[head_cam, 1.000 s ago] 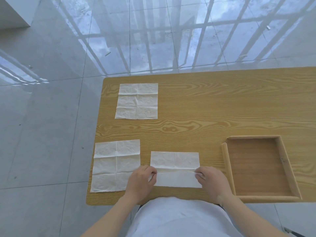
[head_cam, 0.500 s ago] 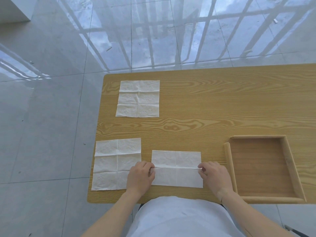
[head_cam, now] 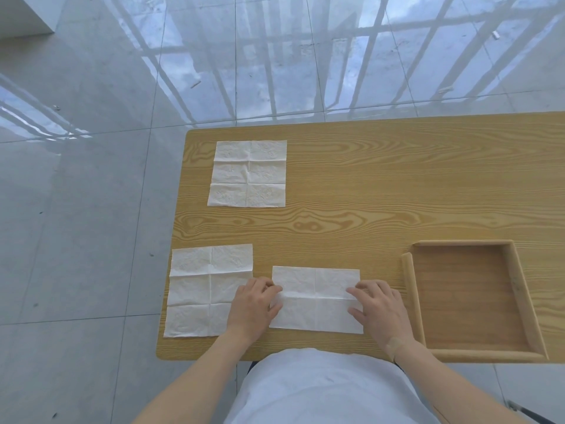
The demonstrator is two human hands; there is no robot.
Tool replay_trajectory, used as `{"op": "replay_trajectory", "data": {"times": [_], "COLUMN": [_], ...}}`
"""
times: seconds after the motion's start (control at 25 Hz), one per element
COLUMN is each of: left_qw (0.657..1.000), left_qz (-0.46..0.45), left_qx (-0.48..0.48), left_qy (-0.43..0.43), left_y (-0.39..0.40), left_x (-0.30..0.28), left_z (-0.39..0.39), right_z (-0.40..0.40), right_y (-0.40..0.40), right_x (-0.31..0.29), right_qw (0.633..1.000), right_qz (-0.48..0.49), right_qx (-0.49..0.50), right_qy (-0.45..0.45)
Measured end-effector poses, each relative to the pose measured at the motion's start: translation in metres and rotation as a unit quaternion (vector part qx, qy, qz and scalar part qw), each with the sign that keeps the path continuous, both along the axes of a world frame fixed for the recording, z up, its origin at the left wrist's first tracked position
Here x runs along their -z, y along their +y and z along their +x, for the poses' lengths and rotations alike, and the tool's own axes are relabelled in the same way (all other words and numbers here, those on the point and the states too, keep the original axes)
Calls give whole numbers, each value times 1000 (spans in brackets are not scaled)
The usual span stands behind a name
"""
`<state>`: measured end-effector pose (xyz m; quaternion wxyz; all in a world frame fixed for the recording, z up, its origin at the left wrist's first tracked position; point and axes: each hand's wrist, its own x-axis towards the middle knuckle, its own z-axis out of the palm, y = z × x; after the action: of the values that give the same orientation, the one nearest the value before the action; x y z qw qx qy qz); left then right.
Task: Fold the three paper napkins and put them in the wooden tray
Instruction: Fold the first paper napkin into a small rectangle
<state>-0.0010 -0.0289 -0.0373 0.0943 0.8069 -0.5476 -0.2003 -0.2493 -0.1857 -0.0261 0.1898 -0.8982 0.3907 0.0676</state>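
Head view: the middle napkin [head_cam: 316,301] is being folded near the tabletop's front edge, long axis running left to right. Its side edges are pinched at the fold line by the left hand [head_cam: 253,304] and right hand [head_cam: 379,307]. Probably the first fold; a second fold looks needed before the empty wooden tray [head_cam: 409,289] at the right gets used. Two unfolded napkins [head_cam: 201,286] are left flat toward the left edge.
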Motion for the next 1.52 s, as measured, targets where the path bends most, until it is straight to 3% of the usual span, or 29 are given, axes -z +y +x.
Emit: {"op": "replay_trajectory", "data": {"times": [0.64, 0.96, 1.28, 1.52], "left_qw": [1000, 998, 987, 988], "left_qz": [18, -54, -150, -103], "left_qx": [6, -16, 37, 80], "left_qy": [4, 11, -52, -82], "left_y": [-14, -21, -30, 8], "left_x": [-4, -20, -31, -10], "left_z": [-2, 8, 21, 1], "right_z": [9, 13, 19, 2], "right_y": [-7, -27, -36, -1], "right_x": [1, -17, -36, -18], "right_qw": [996, 993, 994, 996], "right_qz": [71, 116, -39, -30], "right_qx": [41, 37, -15, -23], "right_qy": [39, -12, -102, -80]}}
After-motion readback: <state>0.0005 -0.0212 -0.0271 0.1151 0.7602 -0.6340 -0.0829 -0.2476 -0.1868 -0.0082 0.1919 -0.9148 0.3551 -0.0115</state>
